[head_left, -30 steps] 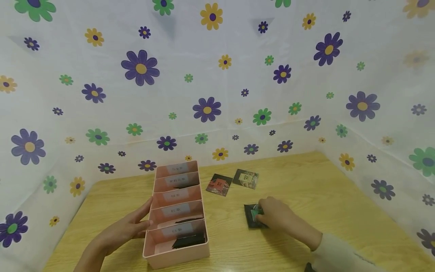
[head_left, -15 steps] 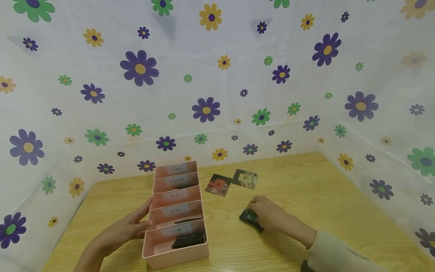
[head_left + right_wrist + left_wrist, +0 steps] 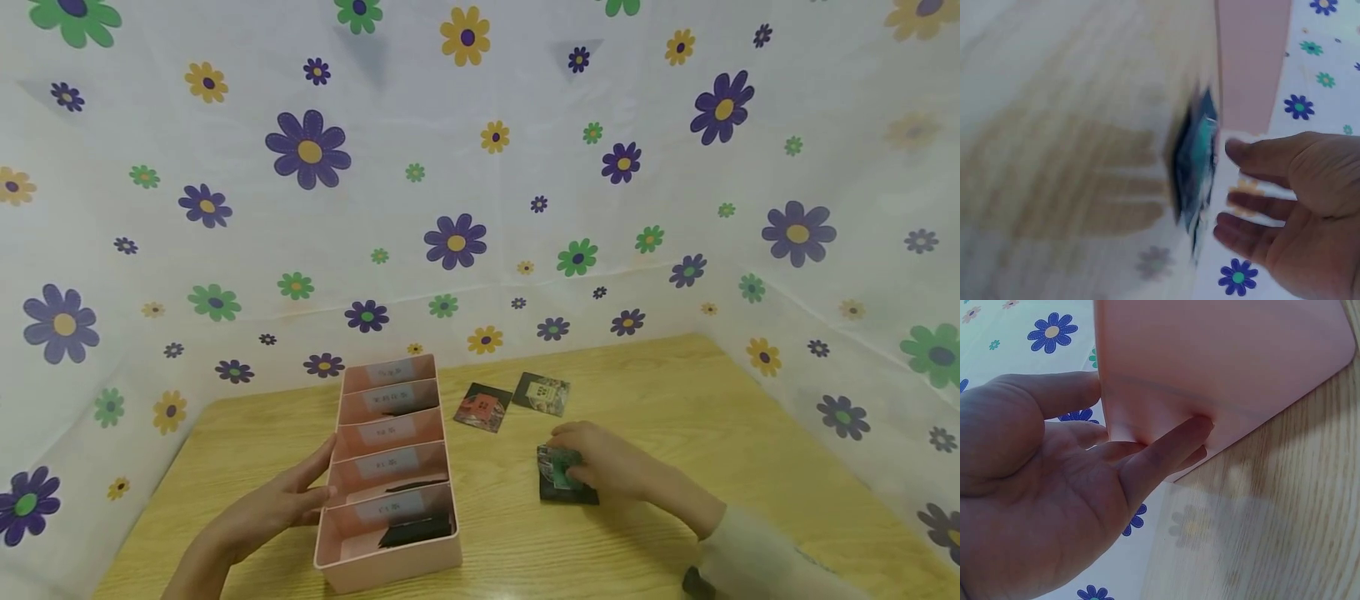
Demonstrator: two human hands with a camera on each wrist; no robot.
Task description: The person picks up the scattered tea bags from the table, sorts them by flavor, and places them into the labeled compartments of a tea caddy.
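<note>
My left hand (image 3: 273,508) rests its fingers against the left side of a long pink divider box (image 3: 386,567). In the left wrist view its fingertips (image 3: 1200,428) touch the smooth pink wall. A square black packet (image 3: 551,493) with a green label lies on the wooden table right of the box. My right hand (image 3: 611,462) is over the packet's upper right part. In the right wrist view the fingers (image 3: 1247,234) are spread and apart from the packet (image 3: 1197,165), which looks blurred there.
Two flat packets, one with a red label (image 3: 482,408) and one with a cream label (image 3: 543,394), lie behind. The box has several labelled compartments; dark packets (image 3: 416,530) lie in the front one. Flowered sheeting (image 3: 450,167) surrounds the table (image 3: 675,400). A dark object (image 3: 696,583) shows beneath the right sleeve.
Half a second ago my right hand held the packet tilted and turned; now it lies flat with more of its printed face showing, and the fingers are apart from it. The left hand stays put.
</note>
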